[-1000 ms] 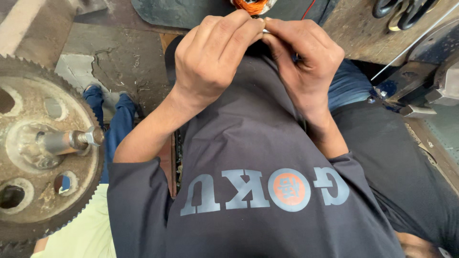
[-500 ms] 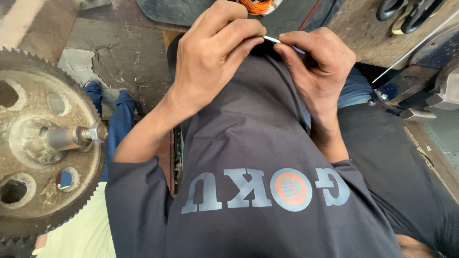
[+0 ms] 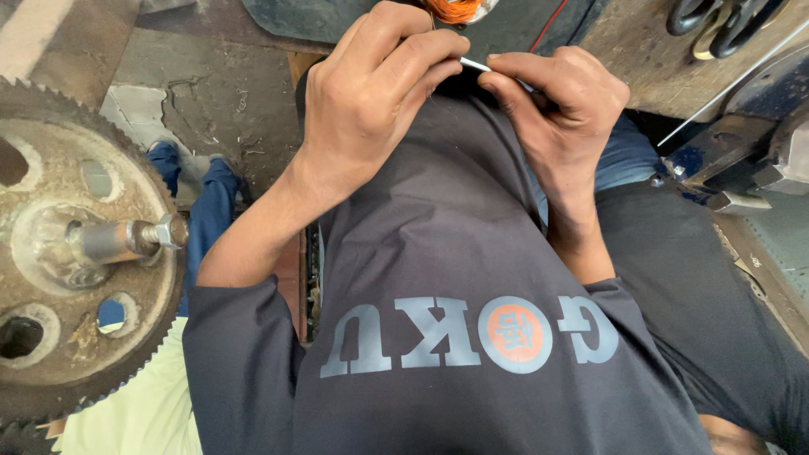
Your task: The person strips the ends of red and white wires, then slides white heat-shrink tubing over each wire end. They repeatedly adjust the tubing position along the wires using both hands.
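At nine o'clock of the view we note a large rusted toothed gear wheel (image 3: 63, 244) with a steel shaft and nut (image 3: 126, 238) projecting from its hub; it stands well apart from the work.

Moving right, the left hand (image 3: 371, 93) is held up at twelve o'clock, in front of the dark grey printed shirt (image 3: 455, 278). Its thumb and forefinger are pressed together on the left end of a thin pale tube (image 3: 474, 64), seemingly a narrow sleeve or insulated wire end. At one o'clock from that hand, a coil of orange wire (image 3: 452, 8) shows at the top edge; whether the tube joins it we cannot tell.

Just beside it, the right hand (image 3: 560, 101) has its fingers curled, the fingertips closed on the tube's other end. The two hands nearly touch, and only a short stretch of tube shows between them.

In our judgement the tube is very light, slender and somewhat flexible, likely smooth and apt to slip or kink. It is best pinched close to the working end with fingertip pads.

At two o'clock, a worn wooden bench (image 3: 632, 50) carries black-handled scissors (image 3: 716, 21).
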